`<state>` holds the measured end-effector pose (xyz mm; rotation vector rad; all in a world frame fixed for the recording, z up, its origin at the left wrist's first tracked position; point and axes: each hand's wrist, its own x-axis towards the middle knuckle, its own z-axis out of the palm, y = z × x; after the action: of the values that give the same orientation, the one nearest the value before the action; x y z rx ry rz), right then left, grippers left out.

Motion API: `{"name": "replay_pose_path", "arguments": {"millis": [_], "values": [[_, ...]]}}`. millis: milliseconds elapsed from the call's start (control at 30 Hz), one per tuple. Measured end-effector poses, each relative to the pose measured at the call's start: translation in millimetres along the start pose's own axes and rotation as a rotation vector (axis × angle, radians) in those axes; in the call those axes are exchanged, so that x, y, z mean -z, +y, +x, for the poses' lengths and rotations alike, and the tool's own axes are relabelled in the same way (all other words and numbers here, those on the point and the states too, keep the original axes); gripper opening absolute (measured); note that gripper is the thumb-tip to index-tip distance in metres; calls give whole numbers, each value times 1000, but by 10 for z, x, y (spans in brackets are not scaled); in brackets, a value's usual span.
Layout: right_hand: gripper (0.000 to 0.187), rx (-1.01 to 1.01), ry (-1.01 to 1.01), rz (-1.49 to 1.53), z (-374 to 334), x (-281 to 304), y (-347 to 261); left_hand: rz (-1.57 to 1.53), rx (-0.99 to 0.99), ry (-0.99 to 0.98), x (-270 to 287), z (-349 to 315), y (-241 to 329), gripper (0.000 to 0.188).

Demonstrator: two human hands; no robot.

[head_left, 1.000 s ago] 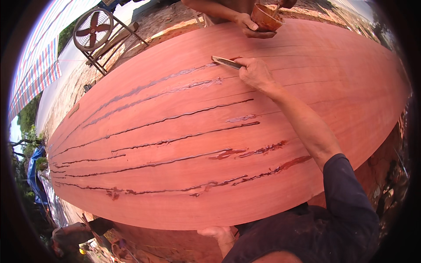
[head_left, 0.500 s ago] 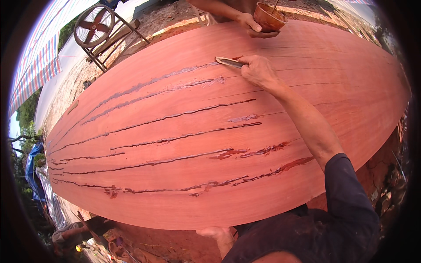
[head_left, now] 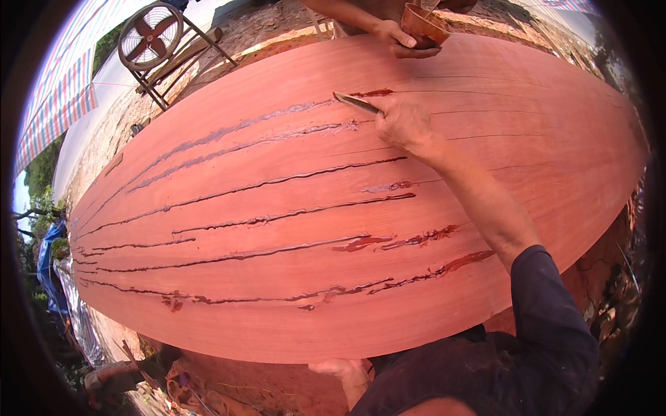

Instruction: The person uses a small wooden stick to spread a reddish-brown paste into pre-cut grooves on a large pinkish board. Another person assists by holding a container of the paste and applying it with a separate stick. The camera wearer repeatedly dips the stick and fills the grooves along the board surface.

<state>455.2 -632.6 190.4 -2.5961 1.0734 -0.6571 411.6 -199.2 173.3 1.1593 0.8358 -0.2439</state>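
A broad reddish wooden hull (head_left: 277,333) with curved sides fills most of the view, dark and greyish filler lines running along its seams. My right hand (head_left: 404,123) is closed around a putty knife (head_left: 356,103). Its blade tip touches the far filler line (head_left: 243,127), and a fresh dark red smear (head_left: 372,92) lies just beyond the knife. My left hand (head_left: 338,367) rests at the hull's near edge; its fingers are largely hidden there.
Across the hull, a co-worker's hand (head_left: 399,38) holds a brown cup (head_left: 424,28) of filler with a stick in it. A large fan (head_left: 150,38) on a metal stand is at the far left. Striped sheeting (head_left: 59,125) hangs at the left.
My right hand has turned slightly and the knife tip has shifted a little to the left, uncovering more of the dark red smear. The co-worker's cup has moved slightly left.
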Motion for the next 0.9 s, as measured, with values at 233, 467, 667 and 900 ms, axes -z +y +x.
{"name": "replay_pose_path", "arguments": {"millis": [233, 467, 667, 900], "values": [[38, 32, -31, -68, -201, -104, -117, -1, -3, 3, -1, -7, -1, 76], [33, 40, 8, 34, -359, -181, -255, 44, -6, -17, 18, 25, 0, 82], [32, 56, 41, 21, -400, -212, -306, 36, -7, -39, 77, 97, -25, 84], [29, 122, 32, -8, -436, -247, -231, 38, -17, -53, 113, 109, -45, 87]]}}
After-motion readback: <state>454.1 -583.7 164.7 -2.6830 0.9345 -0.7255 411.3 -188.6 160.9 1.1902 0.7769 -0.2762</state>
